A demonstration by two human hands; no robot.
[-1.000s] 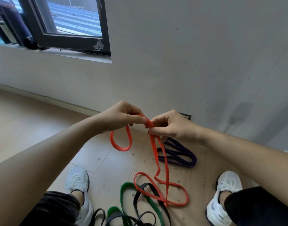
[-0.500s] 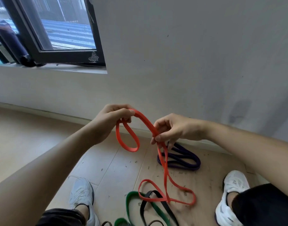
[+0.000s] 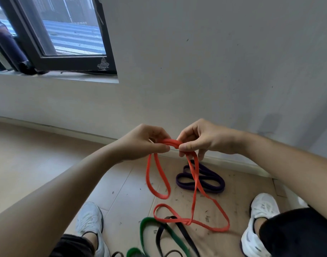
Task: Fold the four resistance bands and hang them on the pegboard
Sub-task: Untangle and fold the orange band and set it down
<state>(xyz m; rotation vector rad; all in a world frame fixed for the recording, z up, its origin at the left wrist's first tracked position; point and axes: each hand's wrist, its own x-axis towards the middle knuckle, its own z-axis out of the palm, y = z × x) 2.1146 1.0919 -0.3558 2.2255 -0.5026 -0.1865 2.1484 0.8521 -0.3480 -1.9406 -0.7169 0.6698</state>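
Observation:
Both hands hold the red resistance band (image 3: 194, 184) in front of me. My left hand (image 3: 142, 141) pinches it with a short loop hanging below, and my right hand (image 3: 201, 140) pinches it just beside, with the long strands dropping to the floor and crossing there. A purple band (image 3: 205, 179) lies folded on the floor near the wall. A green band (image 3: 149, 232) and a black band (image 3: 185, 236) lie tangled between my feet. No pegboard is in view.
A grey wall (image 3: 214, 71) stands close ahead, with a dark-framed window (image 3: 66, 58) at upper left. My two white shoes (image 3: 88, 221) (image 3: 259, 219) stand on the light wooden floor either side of the bands.
My hands have come together from about a hand's width apart, gathering the red band between them. The loop under my left hand now hangs longer. The view has tilted up slightly.

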